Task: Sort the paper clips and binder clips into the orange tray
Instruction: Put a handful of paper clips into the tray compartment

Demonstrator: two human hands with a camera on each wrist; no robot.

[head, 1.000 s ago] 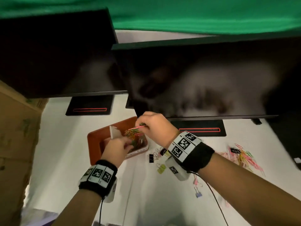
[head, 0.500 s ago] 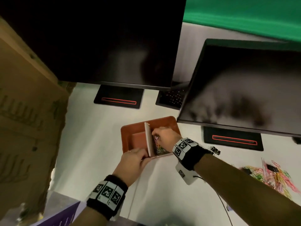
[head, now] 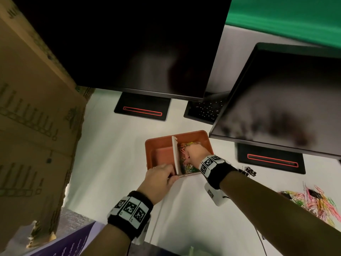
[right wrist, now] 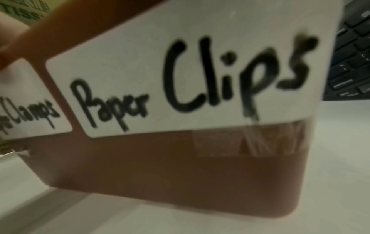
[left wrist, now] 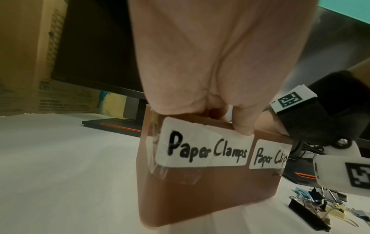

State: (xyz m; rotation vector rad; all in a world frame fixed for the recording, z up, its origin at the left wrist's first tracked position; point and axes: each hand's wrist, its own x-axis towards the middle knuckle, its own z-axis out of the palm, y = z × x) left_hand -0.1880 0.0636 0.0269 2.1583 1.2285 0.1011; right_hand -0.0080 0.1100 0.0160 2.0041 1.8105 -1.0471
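- The orange tray (head: 158, 143) sits at the centre of the head view on a white table (head: 114, 163), split by a pale divider (head: 175, 154) into a left and a right compartment.
- The left hand (head: 158, 180) grips the tray's near rim at the foot of the divider; in the left wrist view its thumb lies over the "Paper Clamps" label (left wrist: 202, 150), with the other fingers curled over the rim and hidden inside.
- The right hand (head: 193, 154) is down in the right compartment among coloured paper clips (head: 186, 169). Its fingertips are hidden, so whether it holds any cannot be told.
- The right wrist view shows only the tray's outer wall and the "Paper Clips" label (right wrist: 190, 76); no fingers appear there.
- A loose pile of clips (head: 313, 202) lies at the right edge, partly cut off by the forearm.
- Binder clips (head: 248, 171) lie just right of the right wrist, too small to count.
- Two dark monitors (head: 129, 43) hang over the upper frame.
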